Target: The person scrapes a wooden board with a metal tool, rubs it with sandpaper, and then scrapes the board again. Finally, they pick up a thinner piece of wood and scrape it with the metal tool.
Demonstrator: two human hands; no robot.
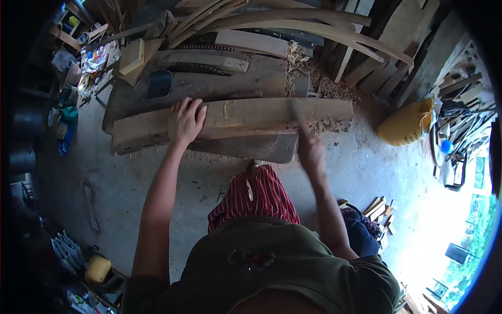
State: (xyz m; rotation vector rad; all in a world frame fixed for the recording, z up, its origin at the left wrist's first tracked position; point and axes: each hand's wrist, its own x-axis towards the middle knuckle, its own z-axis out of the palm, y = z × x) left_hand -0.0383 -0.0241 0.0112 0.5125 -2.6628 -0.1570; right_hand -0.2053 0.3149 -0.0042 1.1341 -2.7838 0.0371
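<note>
A long, thick wooden beam (251,112) lies crosswise before me, its right end ragged along the near edge. My left hand (187,119) grips its left part from above, with fingers bent over the far edge and the thumb apart on the right. Towards the beam's right end, my right hand (311,149) is closed around the handle of a tool. The tool's dark head (295,111) overlaps the beam and is smeared by motion, so I cannot tell its exact kind. Under the beam is a dark, worn wooden board (261,149).
Curved wooden strips (314,29) and planks are piled beyond the beam. Wood shavings (334,89) gather at its far right. A yellow sack (405,125) stands on the right, with wood offcuts (381,212) nearer. A yellow jerrycan (98,268) sits at lower left.
</note>
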